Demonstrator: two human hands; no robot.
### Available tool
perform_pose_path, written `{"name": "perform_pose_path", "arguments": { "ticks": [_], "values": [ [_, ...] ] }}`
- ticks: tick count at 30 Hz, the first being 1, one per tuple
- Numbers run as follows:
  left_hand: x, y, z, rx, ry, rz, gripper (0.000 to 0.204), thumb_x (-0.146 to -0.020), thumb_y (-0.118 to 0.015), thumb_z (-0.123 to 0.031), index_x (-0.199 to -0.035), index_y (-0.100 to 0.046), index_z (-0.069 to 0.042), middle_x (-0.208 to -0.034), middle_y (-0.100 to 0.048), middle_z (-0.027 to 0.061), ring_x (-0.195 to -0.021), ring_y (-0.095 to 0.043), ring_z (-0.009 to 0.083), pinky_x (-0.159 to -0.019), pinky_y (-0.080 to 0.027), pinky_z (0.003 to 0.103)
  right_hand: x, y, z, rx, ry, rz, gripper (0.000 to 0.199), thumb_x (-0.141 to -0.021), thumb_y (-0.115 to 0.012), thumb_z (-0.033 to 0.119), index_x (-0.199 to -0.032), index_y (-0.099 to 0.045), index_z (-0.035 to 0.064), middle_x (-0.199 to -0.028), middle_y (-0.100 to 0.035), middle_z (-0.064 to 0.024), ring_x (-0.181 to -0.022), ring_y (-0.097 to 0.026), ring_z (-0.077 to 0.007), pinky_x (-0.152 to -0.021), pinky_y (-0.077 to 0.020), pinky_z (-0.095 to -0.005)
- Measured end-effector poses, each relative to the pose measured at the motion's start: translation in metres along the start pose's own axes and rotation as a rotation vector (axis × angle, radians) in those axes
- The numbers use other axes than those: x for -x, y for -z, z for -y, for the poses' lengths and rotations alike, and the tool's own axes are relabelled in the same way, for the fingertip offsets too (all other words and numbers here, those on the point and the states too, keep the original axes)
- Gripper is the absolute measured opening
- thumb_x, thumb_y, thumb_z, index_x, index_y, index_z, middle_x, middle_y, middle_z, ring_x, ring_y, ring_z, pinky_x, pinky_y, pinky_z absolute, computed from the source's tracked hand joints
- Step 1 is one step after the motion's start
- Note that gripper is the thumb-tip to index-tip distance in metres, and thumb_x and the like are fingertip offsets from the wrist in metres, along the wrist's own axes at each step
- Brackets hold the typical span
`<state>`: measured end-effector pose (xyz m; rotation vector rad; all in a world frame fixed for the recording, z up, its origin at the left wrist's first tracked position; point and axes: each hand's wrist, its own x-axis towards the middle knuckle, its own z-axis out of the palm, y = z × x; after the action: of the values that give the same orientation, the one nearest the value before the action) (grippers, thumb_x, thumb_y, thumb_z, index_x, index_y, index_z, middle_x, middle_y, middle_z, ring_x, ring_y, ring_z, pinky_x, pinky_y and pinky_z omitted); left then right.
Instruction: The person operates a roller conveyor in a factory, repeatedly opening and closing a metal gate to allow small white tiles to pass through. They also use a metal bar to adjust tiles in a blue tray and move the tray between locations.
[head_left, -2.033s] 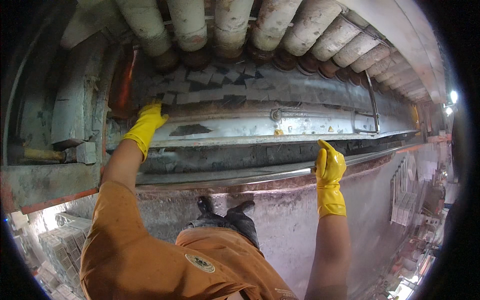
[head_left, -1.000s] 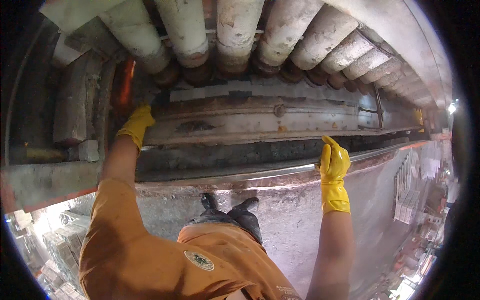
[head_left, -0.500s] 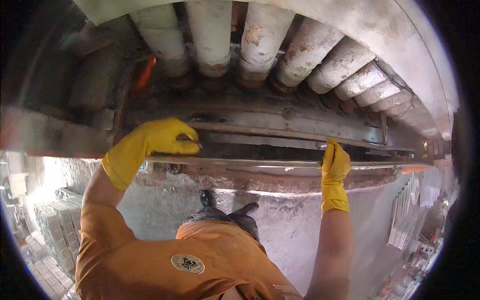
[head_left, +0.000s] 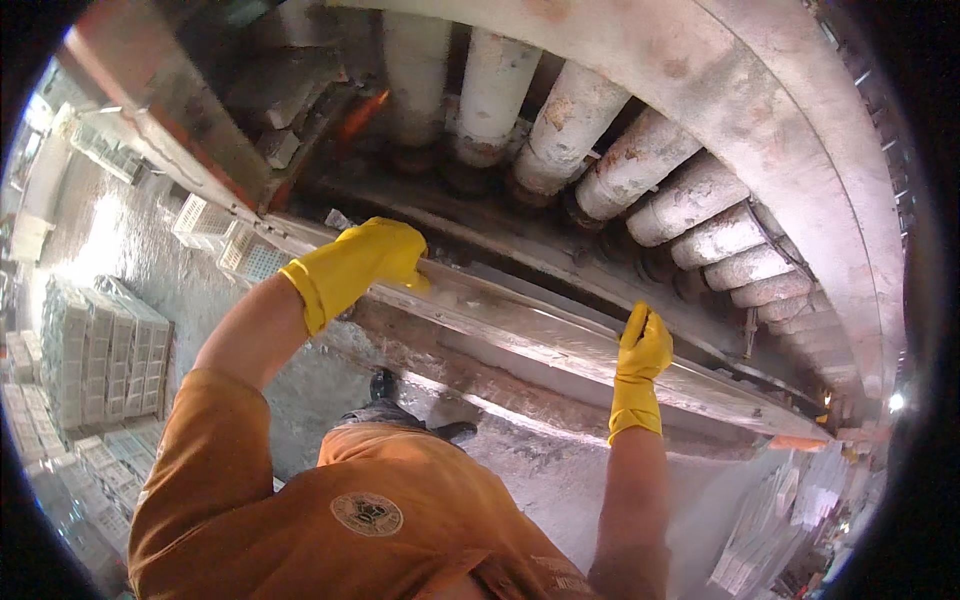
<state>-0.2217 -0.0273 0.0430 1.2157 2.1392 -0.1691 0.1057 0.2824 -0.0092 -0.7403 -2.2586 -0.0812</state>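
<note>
Both my hands wear yellow rubber gloves and are over a long, narrow metal channel (head_left: 540,276) with a wet, pale front ledge (head_left: 500,315). My left hand (head_left: 375,258) is at the ledge's left part, its fingers curled downward and partly hidden. Farther right along the same ledge, my right hand (head_left: 643,350) has its fingers pressed together, pointing up and away. What either hand grips, if anything, is too small or hidden to make out. A small clear, shiny piece (head_left: 340,218) lies just beyond my left wrist.
Thick whitish rollers (head_left: 640,163) stand in a row behind the channel, under a broad pale curved cover (head_left: 760,80). A rusty metal frame (head_left: 160,100) rises at the left. Stacked crates (head_left: 105,350) and perforated baskets (head_left: 245,250) stand on the wet floor (head_left: 230,370).
The view has turned, so the channel now slopes down to the right. My left hand's fingers have swung lower over the ledge; my right hand keeps its fingers together near the channel.
</note>
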Motion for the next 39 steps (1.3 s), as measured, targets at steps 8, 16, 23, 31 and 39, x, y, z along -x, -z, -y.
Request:
{"name": "perform_pose_path", "arguments": {
  "ticks": [8, 16, 23, 31, 39],
  "values": [
    [0.044, -0.032, -0.044, -0.134, 0.196, -0.107, 0.064, -0.072, -0.084, -0.058, -0.115, -0.077, -0.01, -0.113, -0.076, 0.0142, -0.108, -0.071, 0.0357, -0.091, -0.056, 0.048, 0.041, 0.023, -0.001, 0.03, -0.01, -0.057, 0.031, -0.098, -0.066, 0.038, -0.081, -0.073, 0.0128, -0.074, -0.071, -0.0135, -0.064, -0.067, -0.0379, -0.057, -0.052, -0.0462],
    [0.065, -0.103, -0.073, -0.243, 0.316, -0.541, 0.078, -0.067, -0.091, -0.045, -0.13, -0.065, -0.007, -0.117, -0.072, 0.0136, -0.113, -0.068, 0.0327, -0.096, -0.052, 0.046, 0.072, 0.036, -0.003, -0.028, 0.011, -0.027, 0.03, -0.097, -0.065, 0.039, -0.085, -0.074, 0.0126, -0.077, -0.072, -0.0131, -0.069, -0.068, -0.0375, -0.064, -0.0532, -0.048],
    [0.057, -0.134, -0.134, -0.344, -0.056, -0.798, 0.088, -0.072, -0.087, -0.048, -0.14, -0.054, -0.003, -0.128, -0.069, 0.0178, -0.122, -0.064, 0.0369, -0.101, -0.049, 0.05, 0.089, 0.037, -0.011, -0.101, 0.027, -0.055, 0.031, -0.099, -0.062, 0.039, -0.09, -0.075, 0.0125, -0.079, -0.073, -0.0123, -0.071, -0.068, -0.0367, -0.066, -0.0525, -0.0475],
    [0.021, -0.083, -0.187, -0.18, 0.026, -0.156, 0.054, -0.081, -0.077, -0.054, -0.112, -0.077, -0.01, -0.107, -0.076, 0.0181, -0.103, -0.071, 0.0398, -0.087, -0.056, 0.05, 0.091, 0.04, -0.01, -0.145, -0.024, -0.011, 0.027, -0.098, -0.065, 0.037, -0.089, -0.075, 0.0141, -0.074, -0.07, -0.0124, -0.069, -0.067, -0.0362, -0.065, -0.0512, -0.0465],
    [0.016, -0.085, -0.183, -0.178, -0.106, -0.09, 0.054, -0.083, -0.076, -0.052, -0.118, -0.077, -0.012, -0.114, -0.075, 0.0166, -0.108, -0.07, 0.0391, -0.091, -0.055, 0.05, 0.1, 0.046, -0.011, -0.11, -0.071, 0.042, 0.024, -0.098, -0.065, 0.035, -0.098, -0.078, 0.0154, -0.079, -0.073, -0.0134, -0.074, -0.07, -0.0363, -0.068, -0.0533, -0.0458]
  ]
}}
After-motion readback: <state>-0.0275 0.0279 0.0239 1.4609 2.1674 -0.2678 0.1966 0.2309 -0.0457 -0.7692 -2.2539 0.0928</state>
